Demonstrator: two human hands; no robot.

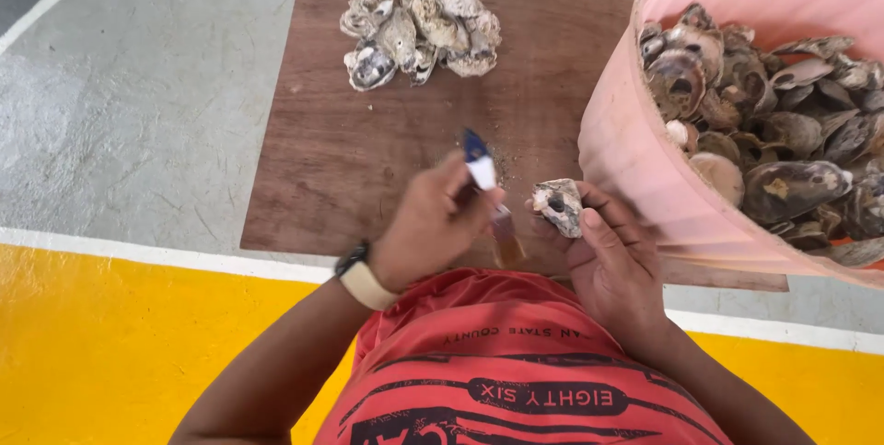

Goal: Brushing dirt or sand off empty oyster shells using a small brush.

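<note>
Gripping a blue-handled knife (481, 169) in the left hand (428, 224), right hand (612, 261) clutching a rough grey oyster shell (559, 206); a slipping blade could cut the palm.

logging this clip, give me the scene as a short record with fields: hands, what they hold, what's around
left hand: grips a small blue-and-white handled tool, wrist wears a watch
right hand: holds one oyster shell in its fingers
board: brown wooden board on the floor under the hands
pile: heap of shells at the board's far end
tub: pink tub of shells to the right
floor: grey concrete, yellow band near the person
</note>
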